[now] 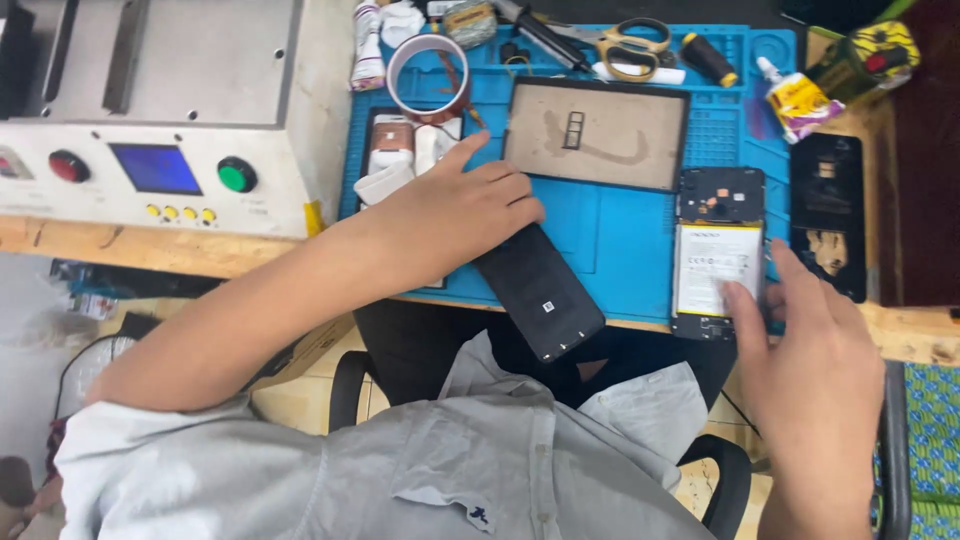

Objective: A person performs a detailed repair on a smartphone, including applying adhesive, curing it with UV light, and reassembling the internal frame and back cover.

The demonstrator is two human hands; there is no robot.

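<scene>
My left hand (pixel 455 210) lies palm-down on the upper end of a black phone screen panel (pixel 545 295), which slants across the front edge of a blue work mat (pixel 610 240) and juts over the bench edge. My right hand (pixel 810 350) is at the lower right, fingers apart, with its fingertips touching the lower edge of an opened phone body (pixel 717 250) that shows a white battery and a black circuit board. A brown rectangular pad in a black frame (pixel 597 133) lies between and beyond the two hands.
A grey machine (pixel 150 110) with red and green buttons and a blue display fills the left. A roll of brown tape (pixel 428 78), scissors (pixel 632 45), a screwdriver (pixel 708 58) and a glue tube (pixel 795 100) lie at the mat's far edge. A black phone back cover (pixel 828 215) rests at right.
</scene>
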